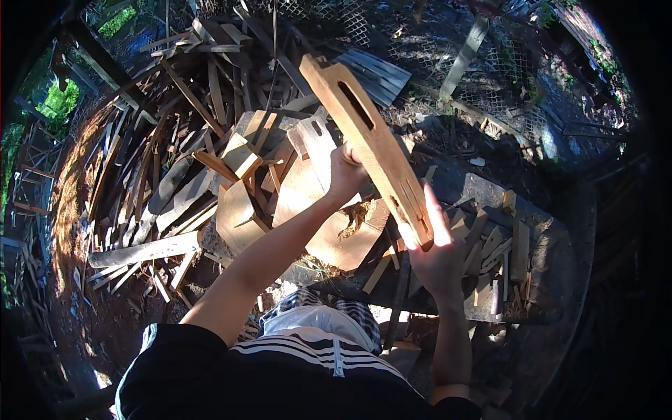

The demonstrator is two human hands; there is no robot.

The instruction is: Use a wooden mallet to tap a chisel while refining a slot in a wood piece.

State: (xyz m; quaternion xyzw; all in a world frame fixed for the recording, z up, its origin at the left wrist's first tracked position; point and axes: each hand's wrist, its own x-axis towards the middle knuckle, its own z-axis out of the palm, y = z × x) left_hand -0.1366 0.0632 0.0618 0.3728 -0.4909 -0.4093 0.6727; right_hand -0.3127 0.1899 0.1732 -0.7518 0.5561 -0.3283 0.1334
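Lengthwise aslant, the slotted plank (379,151), upper end left.

From where I stand, sunlight dapples the brown ground (108,332), with wire mesh (355,26) beyond and green foliage (59,101) leftward

Left forearm (262,267) bare, slanting up and rightward from lower left; left grip (346,175) higher in view, curled in hold, fingertips hidden. Right forearm (450,343) bare, running nearly straight up; right grip (437,267) lower, clasping, fingers (435,213) extended upward, thumb (407,234) apart on left side.
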